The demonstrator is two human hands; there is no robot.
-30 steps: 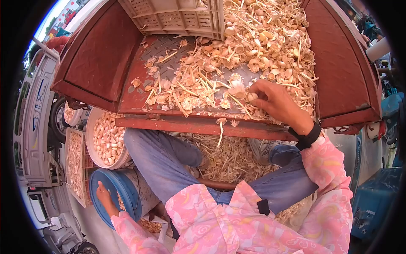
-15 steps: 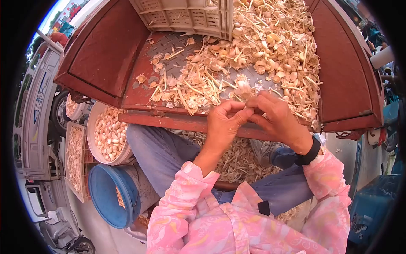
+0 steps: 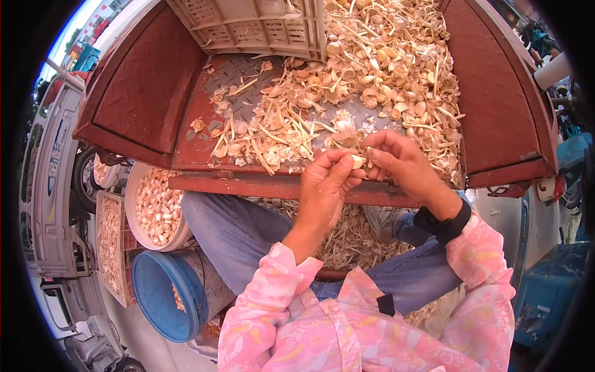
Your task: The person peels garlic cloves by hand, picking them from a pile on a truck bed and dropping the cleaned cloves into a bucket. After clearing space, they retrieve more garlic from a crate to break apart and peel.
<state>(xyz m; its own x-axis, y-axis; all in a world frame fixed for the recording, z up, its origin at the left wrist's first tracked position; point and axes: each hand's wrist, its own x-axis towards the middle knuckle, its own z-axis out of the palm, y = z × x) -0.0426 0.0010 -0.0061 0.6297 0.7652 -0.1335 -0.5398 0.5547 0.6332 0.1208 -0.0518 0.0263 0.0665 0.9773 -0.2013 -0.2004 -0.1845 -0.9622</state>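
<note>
Between the thumb and forefinger of my left hand (image 3: 326, 183) is a pale garlic clove (image 3: 357, 162). Close beside it, my right hand (image 3: 400, 162) has its thumb and fingers pinched together at a bit of papery skin, too small to make out well. Both hands are over the front edge of a red metal cart bed (image 3: 279, 186). Just beyond the fingers lies a whitish piece of garlic (image 3: 344, 127) with loose skin. A heap of garlic cloves, skins and dry stalks (image 3: 403, 74) spreads behind and to the right.
A plastic crate (image 3: 260, 31) stands tilted at the back of the cart bed. To my left are a white bucket of cloves (image 3: 159, 208), a blue bucket (image 3: 155, 297) and a crate of garlic pieces (image 3: 110, 242). Skins and stalks (image 3: 353, 239) lie below, between my legs.
My hands have drawn slightly apart, and the clove now shows at my left fingertips. The whole view has shifted a little.
</note>
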